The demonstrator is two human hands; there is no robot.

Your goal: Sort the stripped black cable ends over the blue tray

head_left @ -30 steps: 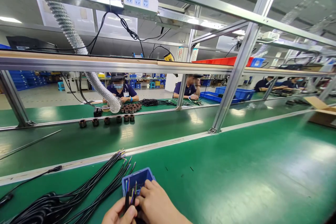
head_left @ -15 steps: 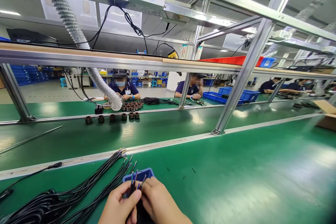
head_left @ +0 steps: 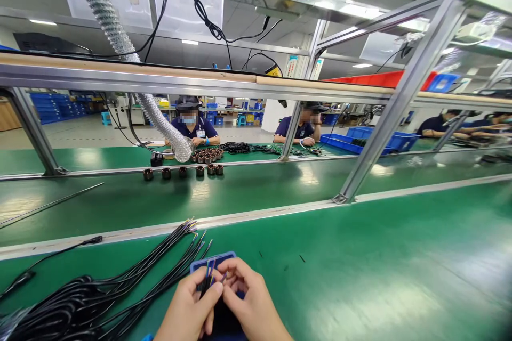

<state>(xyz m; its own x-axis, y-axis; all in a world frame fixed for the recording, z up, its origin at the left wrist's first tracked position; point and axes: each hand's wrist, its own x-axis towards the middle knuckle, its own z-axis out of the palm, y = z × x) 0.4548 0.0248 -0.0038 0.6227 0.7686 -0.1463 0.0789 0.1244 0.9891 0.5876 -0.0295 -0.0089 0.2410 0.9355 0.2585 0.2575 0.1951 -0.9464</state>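
Black cables (head_left: 207,283) with thin coloured wire ends are gripped between the thumb and fingers of my left hand (head_left: 194,301). Close against it, my right hand (head_left: 250,295) pinches at one of the coloured wire ends, its thumb and fingertips nearly meeting the left thumb. Under both hands sits a small blue bin (head_left: 228,256), its far rim showing and most of its inside hidden or dark. To the left, a bundle of black cables (head_left: 148,264) lies on the green bench, the bared coloured tips pointing away from me.
A thin rod (head_left: 52,204) lies at the left. Several copper-wound rings (head_left: 183,171) stand in a row beyond the bench divider (head_left: 264,214). A metal post (head_left: 400,101) rises at the right. A flexible duct (head_left: 154,114) hangs down. Co-workers (head_left: 196,127) sit across the bench.
My right hand has turned, with its thumb now showing and its fingers bent toward the wire ends. My left hand keeps its hold on the cables. The whole view has shifted slightly.
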